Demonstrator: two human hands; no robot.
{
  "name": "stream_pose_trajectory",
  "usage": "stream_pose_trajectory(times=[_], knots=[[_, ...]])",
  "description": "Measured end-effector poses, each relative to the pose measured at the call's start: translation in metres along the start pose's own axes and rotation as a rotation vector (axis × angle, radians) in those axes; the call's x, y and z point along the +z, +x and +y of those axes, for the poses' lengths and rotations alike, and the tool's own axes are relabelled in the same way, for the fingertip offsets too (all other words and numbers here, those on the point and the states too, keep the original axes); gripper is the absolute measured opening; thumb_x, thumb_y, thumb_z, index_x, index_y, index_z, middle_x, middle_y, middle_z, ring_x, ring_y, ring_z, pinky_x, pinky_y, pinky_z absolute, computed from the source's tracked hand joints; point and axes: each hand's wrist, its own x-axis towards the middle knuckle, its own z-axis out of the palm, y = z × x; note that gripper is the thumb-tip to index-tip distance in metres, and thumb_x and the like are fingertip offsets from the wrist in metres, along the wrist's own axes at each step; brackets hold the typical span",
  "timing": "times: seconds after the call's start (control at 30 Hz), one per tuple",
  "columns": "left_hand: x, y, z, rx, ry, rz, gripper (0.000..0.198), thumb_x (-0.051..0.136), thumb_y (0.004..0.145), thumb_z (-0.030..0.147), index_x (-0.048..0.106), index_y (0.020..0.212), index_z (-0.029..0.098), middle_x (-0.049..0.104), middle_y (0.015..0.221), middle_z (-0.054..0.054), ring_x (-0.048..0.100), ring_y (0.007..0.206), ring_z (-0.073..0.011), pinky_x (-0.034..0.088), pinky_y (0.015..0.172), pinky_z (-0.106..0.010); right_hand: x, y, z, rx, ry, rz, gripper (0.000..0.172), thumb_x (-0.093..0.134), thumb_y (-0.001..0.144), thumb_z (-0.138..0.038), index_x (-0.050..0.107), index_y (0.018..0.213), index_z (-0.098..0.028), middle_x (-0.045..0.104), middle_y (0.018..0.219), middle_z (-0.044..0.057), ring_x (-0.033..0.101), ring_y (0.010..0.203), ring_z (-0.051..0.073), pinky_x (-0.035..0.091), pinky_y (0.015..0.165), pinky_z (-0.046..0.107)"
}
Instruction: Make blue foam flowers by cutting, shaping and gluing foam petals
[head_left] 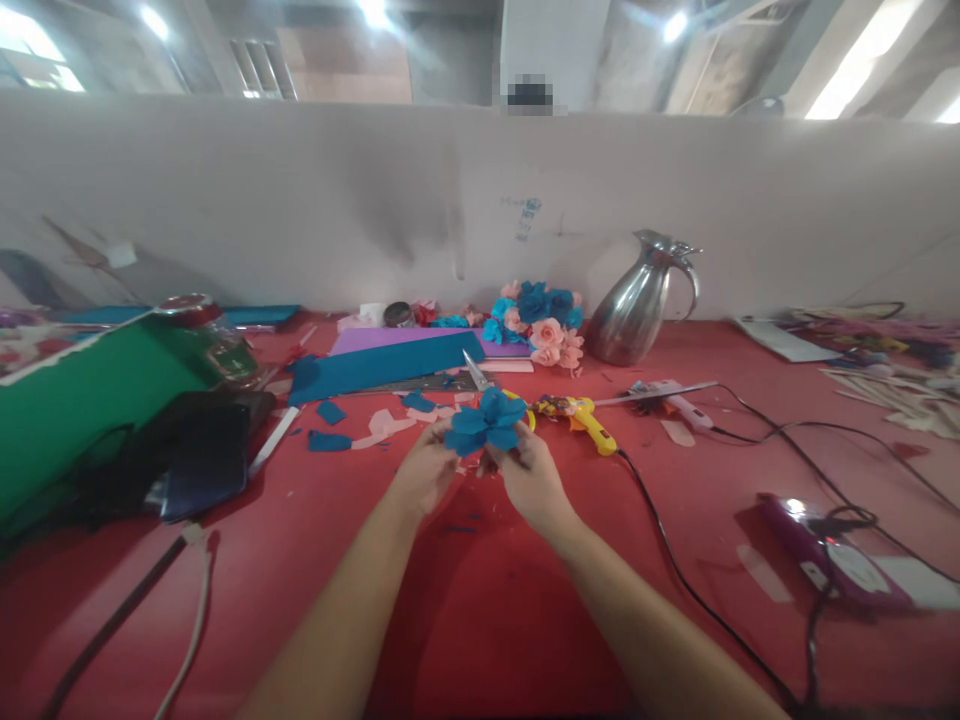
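A blue paper flower (487, 422) with several broad petals is held up between my two hands over the middle of the red table. My left hand (426, 470) grips its left side, and my right hand (534, 478) grips it from the right and below. The flower hides some of my fingertips. Just behind it lies a pair of scissors (475, 370) with pointed metal blades and yellow handles partly covered by the flower. A yellow glue gun (594, 424) rests to the right of my right hand. Blue paper scraps (328, 441) lie to the left.
Blue paper strip (390, 368) and purple sheet lie behind. Finished pink and blue flowers (547, 335) stand near a steel jug (634, 305). A second glue gun (679, 405), cables and a maroon power strip (832, 560) are right; a dark phone (206, 460) and green sheet (97, 410), left.
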Motion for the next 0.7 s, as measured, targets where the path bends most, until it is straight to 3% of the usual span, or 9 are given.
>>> stream_pose_trajectory(times=[0.23, 0.53, 0.7], knots=[[-0.0008, -0.0007, -0.0008, 0.027, 0.079, -0.036, 0.020, 0.082, 0.055, 0.021, 0.063, 0.052, 0.016, 0.056, 0.054, 0.000, 0.050, 0.054, -0.0117, 0.042, 0.053, -0.025, -0.0014, 0.0002, 0.0012, 0.019, 0.005, -0.014, 0.018, 0.057, 0.077, -0.036, 0.056, 0.069, -0.020, 0.058, 0.064, -0.002, 0.049, 0.046, 0.009, 0.043, 0.047, 0.022], [-0.0016, -0.0009, -0.0021, 0.005, 0.079, -0.029, 0.025, 0.084, 0.057, 0.032, 0.067, 0.055, 0.014, 0.059, 0.057, -0.002, 0.051, 0.055, -0.0109, 0.041, 0.052, -0.025, -0.0030, 0.0010, 0.0040, -0.023, -0.013, 0.017, 0.008, 0.054, 0.072, -0.027, 0.056, 0.067, -0.021, 0.052, 0.053, -0.004, 0.049, 0.047, 0.011, 0.042, 0.051, 0.023], [-0.0002, -0.0003, -0.0021, 0.021, 0.023, 0.016, 0.026, 0.086, 0.050, 0.025, 0.062, 0.048, 0.016, 0.055, 0.050, 0.003, 0.047, 0.050, -0.0081, 0.041, 0.051, -0.023, -0.0029, -0.0003, 0.0031, -0.007, -0.053, 0.001, 0.009, 0.051, 0.073, -0.025, 0.056, 0.067, -0.021, 0.054, 0.056, -0.003, 0.050, 0.050, 0.012, 0.043, 0.054, 0.024]])
